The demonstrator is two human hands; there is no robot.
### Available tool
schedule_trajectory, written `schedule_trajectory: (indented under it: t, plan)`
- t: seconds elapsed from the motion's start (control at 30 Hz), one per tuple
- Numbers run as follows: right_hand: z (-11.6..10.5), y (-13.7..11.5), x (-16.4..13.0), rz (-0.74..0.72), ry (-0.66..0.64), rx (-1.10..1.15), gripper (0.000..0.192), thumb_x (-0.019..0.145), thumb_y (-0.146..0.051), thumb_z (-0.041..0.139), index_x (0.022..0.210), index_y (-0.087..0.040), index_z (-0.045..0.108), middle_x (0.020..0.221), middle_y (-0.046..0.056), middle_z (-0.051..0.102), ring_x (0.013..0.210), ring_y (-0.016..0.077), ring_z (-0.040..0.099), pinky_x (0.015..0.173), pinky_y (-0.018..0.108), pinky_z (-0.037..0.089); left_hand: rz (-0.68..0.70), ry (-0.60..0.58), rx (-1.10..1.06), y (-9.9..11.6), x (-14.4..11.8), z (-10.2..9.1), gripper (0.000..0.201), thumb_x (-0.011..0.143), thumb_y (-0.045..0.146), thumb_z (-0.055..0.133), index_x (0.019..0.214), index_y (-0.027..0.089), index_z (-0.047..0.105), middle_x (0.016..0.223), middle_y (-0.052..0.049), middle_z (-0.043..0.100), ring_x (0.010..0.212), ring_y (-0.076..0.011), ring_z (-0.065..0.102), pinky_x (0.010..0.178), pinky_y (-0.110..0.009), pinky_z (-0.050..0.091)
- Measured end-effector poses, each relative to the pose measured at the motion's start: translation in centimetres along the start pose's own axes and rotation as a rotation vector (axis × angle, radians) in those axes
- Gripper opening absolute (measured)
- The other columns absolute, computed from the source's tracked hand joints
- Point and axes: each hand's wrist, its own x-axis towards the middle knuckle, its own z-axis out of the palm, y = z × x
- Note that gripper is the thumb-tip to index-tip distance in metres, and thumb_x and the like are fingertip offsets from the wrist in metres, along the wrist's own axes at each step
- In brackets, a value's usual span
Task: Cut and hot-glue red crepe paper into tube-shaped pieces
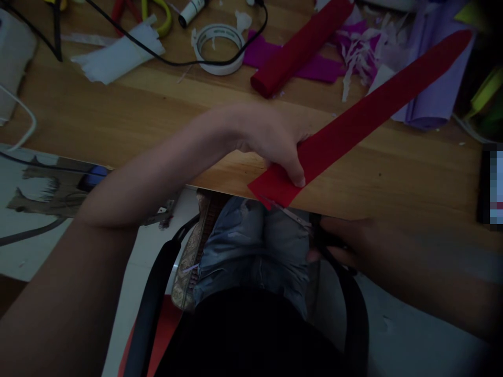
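Note:
My left hand (271,141) pinches the near end of a long red paper strip (377,112) that stretches up and right across the wooden table (126,110). The strip's end hangs over the table's front edge. My right hand (353,246) sits below that edge, gripping black-handled scissors (298,217). The scissor blades point up-left and meet the strip's overhanging end.
On the far side of the table lie a roll of red paper (301,44), purple paper scraps (326,65), lilac sheets (440,99), a tape ring (219,47), white paper (118,52), a black cable (173,60) and a glue tube (192,10). My lap in jeans (255,251) is below.

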Motion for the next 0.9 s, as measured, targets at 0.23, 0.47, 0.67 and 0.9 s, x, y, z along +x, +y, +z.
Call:
schedule_trajectory:
  t: [0.23,0.47,0.67,0.9]
  plan:
    - [-1.6,-0.9,0.3,0.067,-0.39,0.332,0.026,0.086,-0.04,0.052,0.072,-0.02,0.062,0.062,-0.001,0.059,0.056,0.0121,0.052,0.052,0.023,0.036,-0.049,-0.027,-0.03,0.4,0.1,0.4,0.019,0.063,0.002,0.073,0.081,0.009,0.07,0.069,0.001,0.071,0.065,-0.0177,0.069,0.072,-0.034,0.057]
    - [-1.3,-0.1,-0.1,0.068,-0.455,0.503,0.045,0.082,-0.061,0.051,0.067,-0.019,0.05,0.058,-0.005,0.041,0.052,0.009,0.034,0.048,0.022,0.029,-0.344,0.226,-0.511,0.4,-0.1,0.8,0.032,0.052,-0.016,0.06,0.079,-0.004,0.07,0.078,-0.008,0.073,0.091,-0.0355,0.07,0.079,-0.049,0.052]
    - [-1.6,-0.4,-0.3,0.081,-0.454,0.474,0.044,0.081,-0.061,0.051,0.066,-0.02,0.051,0.06,-0.003,0.047,0.056,0.0111,0.041,0.051,0.024,0.032,-0.334,0.191,-0.485,0.6,-0.1,0.9,0.031,0.051,-0.015,0.06,0.078,-0.003,0.069,0.076,-0.007,0.073,0.091,-0.0361,0.069,0.079,-0.05,0.052]
    - [-1.8,-0.6,-0.1,0.091,-0.443,0.443,0.042,0.08,-0.058,0.05,0.062,-0.02,0.049,0.057,-0.002,0.046,0.054,0.0116,0.042,0.051,0.024,0.033,-0.086,0.031,-0.128,0.4,0.0,0.8,0.016,0.061,0.001,0.073,0.076,0.005,0.071,0.063,-0.003,0.068,0.076,-0.0273,0.071,0.082,-0.046,0.053]
